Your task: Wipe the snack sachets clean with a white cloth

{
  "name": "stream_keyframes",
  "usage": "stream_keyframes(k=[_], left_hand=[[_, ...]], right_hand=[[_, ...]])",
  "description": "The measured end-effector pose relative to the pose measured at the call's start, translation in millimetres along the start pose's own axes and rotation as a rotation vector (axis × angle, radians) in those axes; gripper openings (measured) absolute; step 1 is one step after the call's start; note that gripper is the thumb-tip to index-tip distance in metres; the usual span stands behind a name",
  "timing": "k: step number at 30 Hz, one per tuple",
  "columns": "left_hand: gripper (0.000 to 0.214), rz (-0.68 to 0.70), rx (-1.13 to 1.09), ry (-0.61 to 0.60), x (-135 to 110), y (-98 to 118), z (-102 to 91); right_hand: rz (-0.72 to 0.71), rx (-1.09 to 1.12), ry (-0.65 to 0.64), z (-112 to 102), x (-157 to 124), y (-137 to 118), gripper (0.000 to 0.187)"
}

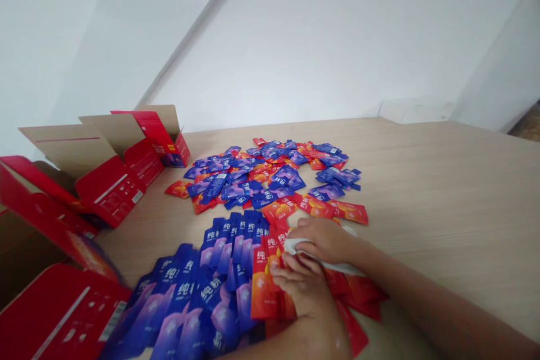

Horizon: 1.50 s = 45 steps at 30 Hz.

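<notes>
My left hand (306, 289) lies over a row of red sachets (262, 287), its fingers spread and touching them. Just beyond it, my right hand (327, 239) is closed on a crumpled white tissue (293, 245), which also trails out under the wrist. That hand is above the upper part of the red sachets. More red sachets (365, 295) stick out beneath my right forearm, partly hidden. To the left of my left hand, overlapping blue-purple sachets (219, 298) are laid in rows, mostly with their printed fronts up.
Farther back is a loose, mixed pile of blue and red sachets (253, 171). Several open red cartons (112, 191) with raised flaps line the left side. The wooden table (442, 180) meets a white wall, where a white block (415, 111) stands at the back right.
</notes>
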State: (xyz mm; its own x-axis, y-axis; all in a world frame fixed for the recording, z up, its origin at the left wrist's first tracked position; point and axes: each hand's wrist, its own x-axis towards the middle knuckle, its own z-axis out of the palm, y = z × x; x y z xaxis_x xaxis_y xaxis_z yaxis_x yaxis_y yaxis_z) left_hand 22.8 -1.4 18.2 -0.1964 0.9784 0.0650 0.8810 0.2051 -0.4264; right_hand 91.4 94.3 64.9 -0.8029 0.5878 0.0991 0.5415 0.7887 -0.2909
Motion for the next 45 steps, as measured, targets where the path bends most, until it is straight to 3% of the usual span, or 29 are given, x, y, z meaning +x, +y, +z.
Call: stream_keyframes(k=[3, 6, 10, 15, 19, 24, 29, 35, 41, 45], left_hand=[[0.046, 0.004, 0.053, 0.001, -0.1, 0.7, 1.0], [0.047, 0.005, 0.066, -0.013, 0.7, 0.8, 0.7], [0.047, 0.025, 0.072, -0.026, 1.6, 0.6, 0.3], [0.047, 0.018, 0.042, -0.043, 2.5, 1.7, 1.9], [0.047, 0.003, 0.034, -0.046, 2.4, 1.4, 1.3], [0.047, 0.004, 0.064, -0.025, 1.5, 2.4, 3.6], [0.049, -0.015, 0.064, -0.057, 5.0, 7.3, 7.8], [0.048, 0.030, 0.062, -0.091, 3.3, 0.6, 0.1], [0.044, 0.025, -0.010, -0.095, 2.5, -0.6, -1.1], [0.043, 0.004, -0.028, -0.104, 3.7, 0.6, -2.5]], right_hand=[[0.067, -0.017, 0.047, -1.7, 0.1, 3.5, 0.026], [0.028, 0.030, 0.084, -4.2, -1.2, -0.1, 0.027], [-0.047, 0.090, 0.016, -1.8, -0.7, -1.4, 0.023], [0.024, 0.096, 0.061, -6.2, -0.9, 8.0, 0.027], [0.064, 0.124, 0.116, -10.6, -4.1, 1.6, 0.032], [0.020, 0.084, 0.029, -2.5, -3.8, -3.0, 0.027], [0.081, 0.058, 0.084, -5.8, -3.8, -0.7, 0.027], [-0.006, 0.086, 0.023, -2.8, -3.7, -8.6, 0.024], [0.119, 0.077, 0.088, -4.8, -3.3, -8.6, 0.022], [0.051, 0.105, 0.075, -7.6, -4.5, -16.8, 0.024]])
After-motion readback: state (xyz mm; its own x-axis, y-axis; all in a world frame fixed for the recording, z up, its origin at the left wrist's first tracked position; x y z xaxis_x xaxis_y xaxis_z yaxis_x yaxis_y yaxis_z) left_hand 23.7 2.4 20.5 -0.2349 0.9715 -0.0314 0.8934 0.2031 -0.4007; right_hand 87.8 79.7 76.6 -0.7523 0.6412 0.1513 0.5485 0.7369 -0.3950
